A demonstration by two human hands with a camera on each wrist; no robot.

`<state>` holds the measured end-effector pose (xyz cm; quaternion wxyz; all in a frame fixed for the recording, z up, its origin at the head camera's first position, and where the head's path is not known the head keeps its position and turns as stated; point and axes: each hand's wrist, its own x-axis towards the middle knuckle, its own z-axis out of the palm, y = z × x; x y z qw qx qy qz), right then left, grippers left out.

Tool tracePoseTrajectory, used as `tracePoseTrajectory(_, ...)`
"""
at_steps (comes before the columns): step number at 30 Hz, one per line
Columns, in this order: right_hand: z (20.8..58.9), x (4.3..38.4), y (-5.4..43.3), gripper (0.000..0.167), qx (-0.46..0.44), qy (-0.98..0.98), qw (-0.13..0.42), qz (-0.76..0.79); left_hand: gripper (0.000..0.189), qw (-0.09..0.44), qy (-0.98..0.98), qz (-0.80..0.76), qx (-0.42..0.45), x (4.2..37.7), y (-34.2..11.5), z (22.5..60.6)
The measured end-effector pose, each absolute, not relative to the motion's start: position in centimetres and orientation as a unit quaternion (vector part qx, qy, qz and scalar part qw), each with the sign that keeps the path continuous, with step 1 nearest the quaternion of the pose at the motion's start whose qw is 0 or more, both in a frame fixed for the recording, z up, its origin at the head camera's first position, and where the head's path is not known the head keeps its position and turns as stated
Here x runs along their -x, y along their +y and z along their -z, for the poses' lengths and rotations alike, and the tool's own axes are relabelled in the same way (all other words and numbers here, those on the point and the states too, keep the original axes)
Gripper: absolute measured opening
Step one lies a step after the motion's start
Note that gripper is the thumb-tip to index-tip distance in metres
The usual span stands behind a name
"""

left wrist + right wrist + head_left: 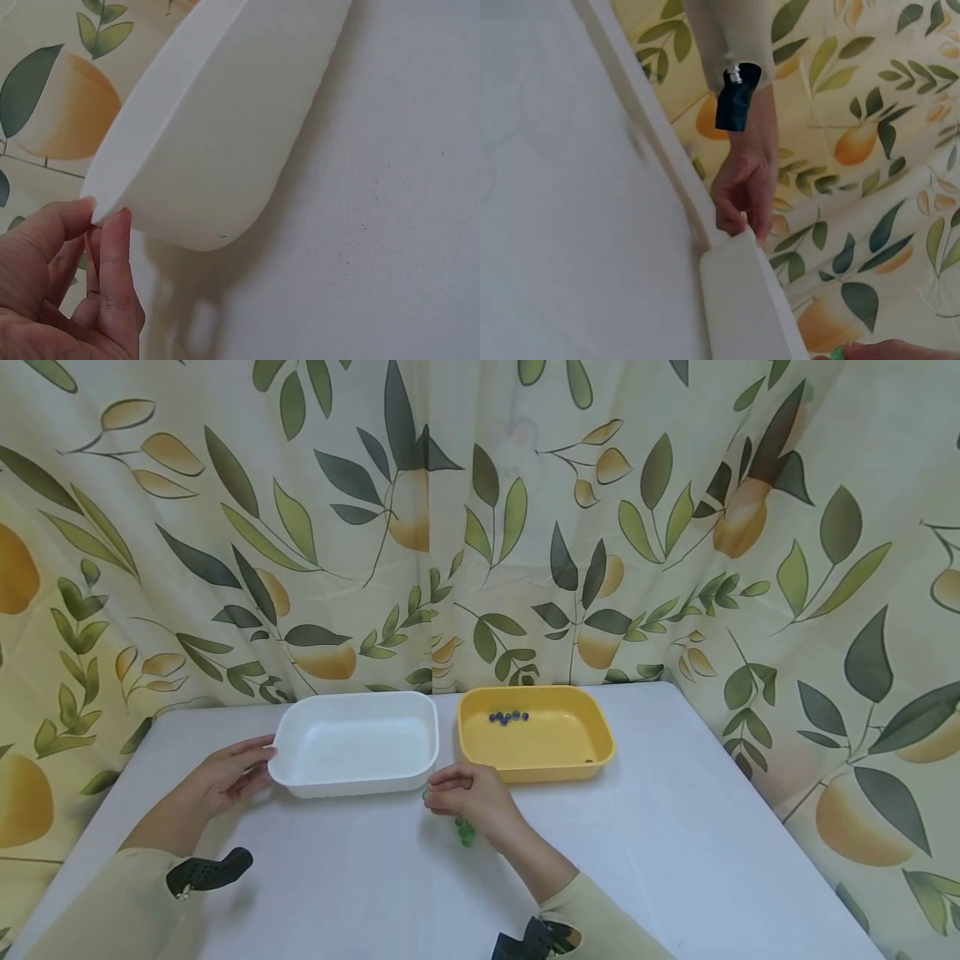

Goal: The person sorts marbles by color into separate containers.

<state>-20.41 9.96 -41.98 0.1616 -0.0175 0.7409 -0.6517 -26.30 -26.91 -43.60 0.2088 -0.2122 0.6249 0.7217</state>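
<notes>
At the left end of the white plastic tray [352, 743], my left hand [228, 774] pinches the rim between thumb and fingers. The left wrist view shows the thumb and fingertips [116, 225] on either side of that rim. My right hand [474, 797] is by the tray's front right corner, pinching a small green marble [838, 351] between its fingertips. Several more green marbles [465, 833] lie on the table just below the right hand, partly hidden by it. The white tray's floor is bare.
A yellow tray [536, 773] stands right of the white one, holding several dark blue marbles [508, 717] near its back left and a small dark speck by its front wall. Both trays sit on a white-covered table [675, 852] against a leaf-patterned curtain [480, 527].
</notes>
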Motion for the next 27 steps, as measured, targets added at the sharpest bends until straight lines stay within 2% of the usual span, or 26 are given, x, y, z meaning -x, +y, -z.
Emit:
tracePoseTrajectory(9, 41.3, 22.3, 8.3, 0.033, 0.016, 0.706, 0.192, 0.681, 0.023, 0.213, 0.615, -0.728, 0.215, 26.6, -27.0, 43.5)
tracePoseTrajectory(16, 41.4, 23.9, 6.8, 0.033, -0.004, 0.709, 0.186, 0.681, 0.024, 0.212, 0.613, -0.729, 0.216, 26.5, -26.9, 43.5)
tracePoseTrajectory(27, 41.8, 26.0, 4.7, 0.031, -0.027, 0.701, 0.206, 0.682, 0.023, 0.213, 0.613, -0.73, 0.215, 26.2, -27.0, 43.3)
